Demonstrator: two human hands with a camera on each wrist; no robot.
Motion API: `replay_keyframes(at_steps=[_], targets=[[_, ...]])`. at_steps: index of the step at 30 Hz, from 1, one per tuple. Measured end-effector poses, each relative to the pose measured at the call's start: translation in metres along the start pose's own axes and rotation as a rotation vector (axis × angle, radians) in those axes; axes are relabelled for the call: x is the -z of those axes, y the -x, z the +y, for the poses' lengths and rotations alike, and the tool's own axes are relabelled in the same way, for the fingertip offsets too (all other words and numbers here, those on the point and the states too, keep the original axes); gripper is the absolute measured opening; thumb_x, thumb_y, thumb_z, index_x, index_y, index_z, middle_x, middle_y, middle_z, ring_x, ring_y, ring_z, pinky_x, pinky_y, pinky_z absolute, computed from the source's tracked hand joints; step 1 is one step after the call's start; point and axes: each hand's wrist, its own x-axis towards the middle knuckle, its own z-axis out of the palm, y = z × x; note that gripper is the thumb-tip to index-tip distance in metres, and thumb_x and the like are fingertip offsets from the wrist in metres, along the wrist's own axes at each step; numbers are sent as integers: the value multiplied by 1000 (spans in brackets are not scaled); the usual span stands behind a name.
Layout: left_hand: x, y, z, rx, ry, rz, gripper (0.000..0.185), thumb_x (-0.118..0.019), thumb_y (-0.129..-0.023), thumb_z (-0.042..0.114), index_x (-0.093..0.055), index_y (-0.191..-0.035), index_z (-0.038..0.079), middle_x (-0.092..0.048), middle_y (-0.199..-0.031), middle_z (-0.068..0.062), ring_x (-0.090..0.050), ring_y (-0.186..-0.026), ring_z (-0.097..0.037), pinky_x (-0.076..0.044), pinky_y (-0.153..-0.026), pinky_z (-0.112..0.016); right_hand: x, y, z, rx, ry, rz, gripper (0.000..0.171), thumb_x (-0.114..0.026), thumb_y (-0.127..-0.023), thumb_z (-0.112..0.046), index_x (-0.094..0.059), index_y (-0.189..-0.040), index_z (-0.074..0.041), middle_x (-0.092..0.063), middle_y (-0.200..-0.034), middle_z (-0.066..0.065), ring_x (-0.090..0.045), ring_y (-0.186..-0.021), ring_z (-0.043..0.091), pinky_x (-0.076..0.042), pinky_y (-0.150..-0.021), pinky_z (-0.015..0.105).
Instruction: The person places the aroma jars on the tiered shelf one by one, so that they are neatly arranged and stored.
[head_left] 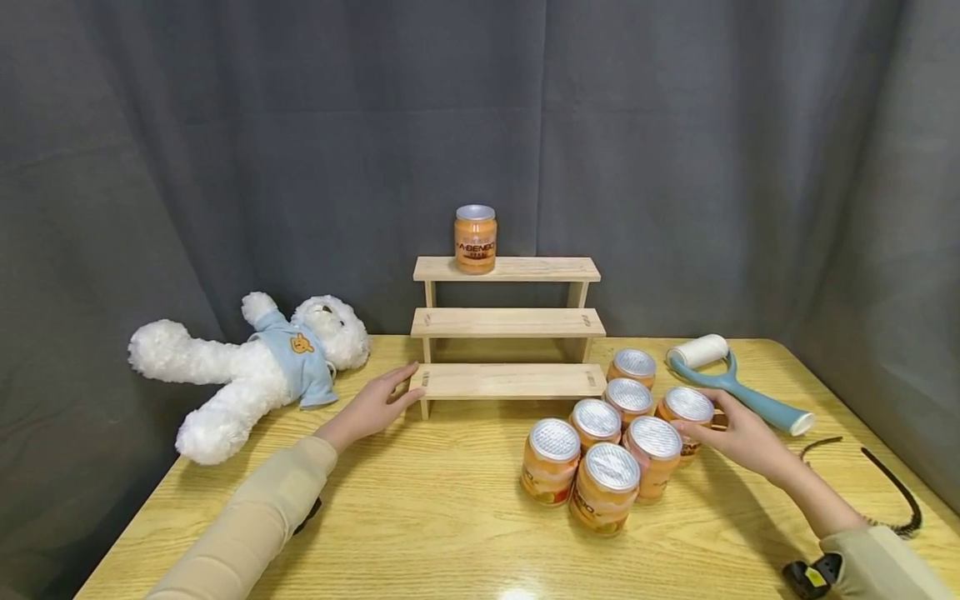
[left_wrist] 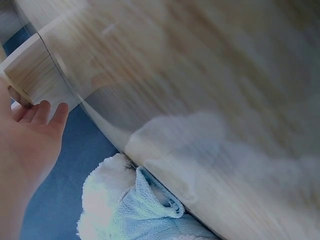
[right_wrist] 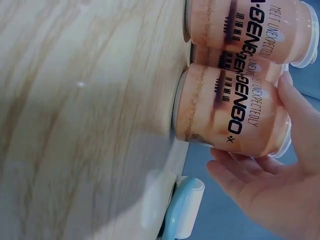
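My right hand [head_left: 746,433] holds an orange can [head_left: 688,406] with a silver lid, thumb on one side and fingers on the other. In the right wrist view this can [right_wrist: 232,112] stands upright on the table. Several like cans, such as the front one [head_left: 603,492], cluster to its left. My left hand [head_left: 375,406] touches the left end of the lowest step of a three-tier wooden shelf [head_left: 510,381], its fingers fairly straight. On the top step, toward the left, stands one more orange can [head_left: 476,242].
A white plush bear in a blue shirt [head_left: 300,354] lies on the table's left side. Behind the cans at right lies a blue-handled lint roller [head_left: 757,398]. A dark, thin curved strip [head_left: 896,492] lies near the right edge. Grey curtains [head_left: 675,167] hang behind.
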Motion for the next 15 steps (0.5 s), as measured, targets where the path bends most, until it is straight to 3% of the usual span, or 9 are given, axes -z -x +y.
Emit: replay_keyframes(at_steps=[6,15], targets=[[-1,0,1,-6,-32,11,65,-46,-97,44,-28,-148,7,-31,-151,-15,-30,-139,-33,-31,-112,-47,1,-1,-2,-13,48,50,68,-67,-87,-35,-41,-133,9,-55,-121,28,-60,-105,40,-54,-68,25],[-1,-1,0,2,-32,18,65,-46,-97,44,-28,-149,8,-30,-151,-16,-30,-138,-33,-33,-111,-47,16,-5,-10,-32,86,81,69,-66,-87,-39,-43,-132,7,-57,-120,27,-57,-109,40,-53,-69,24]])
